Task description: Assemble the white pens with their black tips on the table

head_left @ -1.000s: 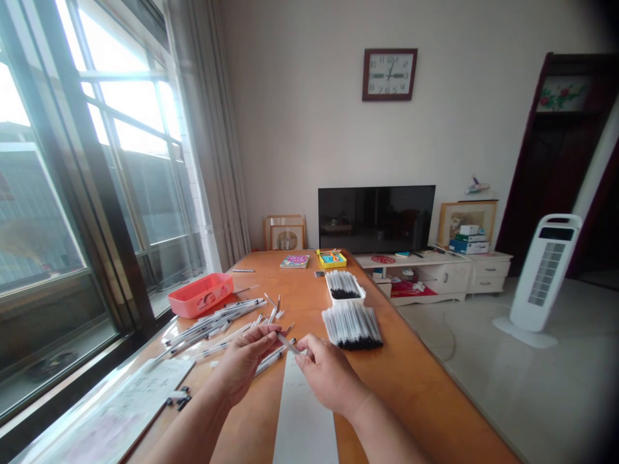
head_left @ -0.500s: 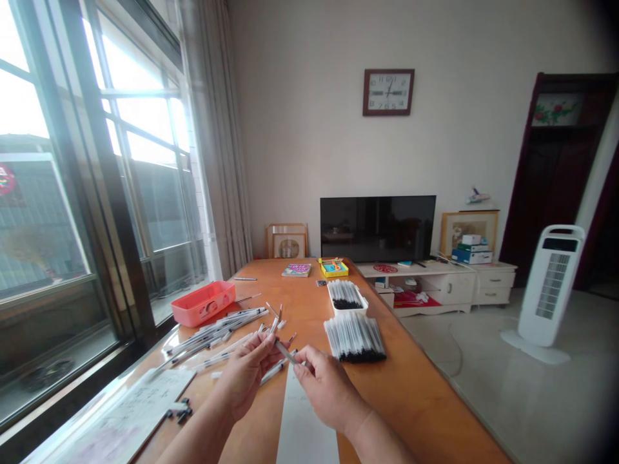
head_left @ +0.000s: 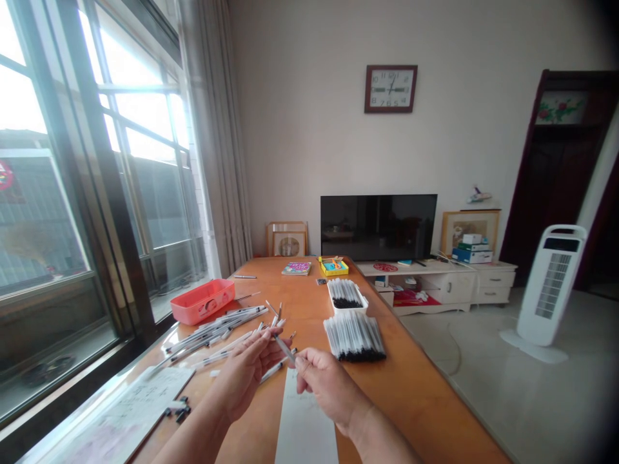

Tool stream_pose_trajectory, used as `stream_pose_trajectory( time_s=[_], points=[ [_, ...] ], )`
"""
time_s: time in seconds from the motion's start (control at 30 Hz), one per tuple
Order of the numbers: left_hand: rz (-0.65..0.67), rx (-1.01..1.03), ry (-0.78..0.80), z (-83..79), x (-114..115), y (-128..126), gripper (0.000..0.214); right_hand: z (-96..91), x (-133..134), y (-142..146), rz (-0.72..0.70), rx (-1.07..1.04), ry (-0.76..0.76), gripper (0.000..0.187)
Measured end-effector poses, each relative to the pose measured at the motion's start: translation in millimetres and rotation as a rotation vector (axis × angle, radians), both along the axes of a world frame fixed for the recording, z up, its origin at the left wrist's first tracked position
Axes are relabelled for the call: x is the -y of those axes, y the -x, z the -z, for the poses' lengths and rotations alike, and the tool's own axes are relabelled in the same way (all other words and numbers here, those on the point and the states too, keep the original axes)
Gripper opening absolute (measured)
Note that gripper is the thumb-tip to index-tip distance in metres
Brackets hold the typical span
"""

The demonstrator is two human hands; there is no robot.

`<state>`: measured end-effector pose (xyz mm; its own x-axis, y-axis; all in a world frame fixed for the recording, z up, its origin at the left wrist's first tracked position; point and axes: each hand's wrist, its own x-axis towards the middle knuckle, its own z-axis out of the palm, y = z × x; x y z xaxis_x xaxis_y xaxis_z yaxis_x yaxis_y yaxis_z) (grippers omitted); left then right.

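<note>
Between my two hands, a slim pen (head_left: 284,348) is held at a slant above the table. My left hand (head_left: 255,361) grips its far end with thumb and fingertips. The near end is pinched by my right hand (head_left: 316,377), thumb on top. Left of my hands lies a loose heap of pens (head_left: 220,332), with clear barrels and parts strewn about. To the right, a neat pile of clear pens (head_left: 354,335) has its black ends toward me. Behind it, a white tray (head_left: 363,308) holds more of the same pens. A white paper strip (head_left: 307,425) lies below my right hand.
A red plastic box (head_left: 203,301) stands at the table's left edge. Nearer are a sheet with handwriting (head_left: 120,412) and several small black caps (head_left: 181,410). Toward the far end lie a booklet (head_left: 296,269) and a yellow box (head_left: 333,265). A white tower fan (head_left: 551,290) stands right.
My left fingers have opened slightly around the pen, and my right hand has shifted a little. Both hands still hold it. The camera view has tilted slightly.
</note>
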<state>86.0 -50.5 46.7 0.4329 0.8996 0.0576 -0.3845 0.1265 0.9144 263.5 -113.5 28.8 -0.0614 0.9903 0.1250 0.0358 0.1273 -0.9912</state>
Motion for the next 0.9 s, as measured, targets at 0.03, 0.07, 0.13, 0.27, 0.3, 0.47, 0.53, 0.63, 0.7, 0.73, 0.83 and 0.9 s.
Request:
stream_pose_trajectory(
  time_s=[0.03, 0.07, 0.13, 0.27, 0.3, 0.47, 0.53, 0.63, 0.7, 0.73, 0.83, 0.9],
  points=[
    [-0.005, -0.005, 0.016, 0.3, 0.7, -1.2, 0.031, 1.1, -0.5, -0.2, 0.008, 0.008, -0.006, 0.037],
    [-0.010, -0.012, 0.026, 0.9, 1.0, -2.4, 0.030, 2.4, -1.2, -0.4, 0.012, 0.019, -0.013, 0.039],
    [-0.027, -0.025, 0.024, 2.5, 1.3, -4.3, 0.025, 4.9, -2.2, -0.7, 0.006, 0.033, -0.026, 0.040],
    [-0.028, -0.058, -0.009, 3.1, 2.7, -5.6, 0.023, 6.4, -2.6, -1.0, -0.014, 0.033, -0.021, 0.038],
    [-0.024, -0.060, -0.016, 2.5, 3.4, -5.5, 0.024, 6.3, -2.6, -1.3, -0.011, 0.034, -0.021, 0.037],
    [-0.050, -0.049, 0.021, 1.5, 4.3, -3.1, 0.030, 7.3, -2.4, -2.7, -0.005, 0.065, -0.047, 0.040],
    [-0.072, -0.051, 0.029, 2.8, 2.4, -2.0, 0.029, 7.1, -1.4, -2.5, -0.017, 0.083, -0.049, 0.041],
    [-0.095, -0.074, -0.007, 3.5, -0.2, 0.2, 0.026, 3.9, 1.3, -1.4, -0.030, 0.101, -0.054, 0.041],
    [-0.078, -0.079, -0.028, 1.3, 0.0, 1.7, 0.023, 1.1, 2.9, -0.5, -0.038, 0.083, -0.046, 0.040],
    [-0.061, -0.071, -0.030, -0.4, 0.7, 2.3, 0.022, -0.1, 3.5, 0.0, -0.046, 0.063, -0.038, 0.039],
    [-0.024, -0.034, -0.011, -4.8, 3.9, 2.5, 0.025, -1.6, 4.3, 1.7, -0.073, -0.008, -0.011, 0.035],
    [-0.038, -0.043, 0.013, -4.4, 4.8, 1.4, 0.031, -1.6, 4.4, 2.6, -0.080, -0.028, 0.001, 0.035]
  ],
)
